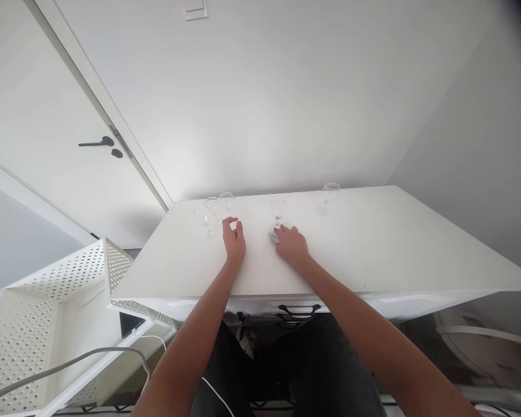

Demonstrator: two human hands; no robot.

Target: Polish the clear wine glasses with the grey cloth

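Observation:
A clear stemmed glass [278, 207] stands near the middle of the white cabinet top. My right hand [292, 243] is at its lower stem and foot, fingers closed around that part and hiding some of it. Something pale, perhaps the foot, shows under the fingertips. My left hand [234, 238] is raised over the cabinet top with thumb and forefinger apart and nothing between them. Just left of it stands a group of clear stemmed glasses, among them a front one [209, 229] and a back one [227, 200]. Another stemmed glass [330, 194] is farther right, by the back edge.
The white cabinet [373, 249] has dark handles [301, 310] on its front and meets a plain wall behind. At left, a perforated white cart [21, 324] stands beside the cabinet, with a grey cable [91, 352] across it. Beyond is a door with a black handle [98, 142].

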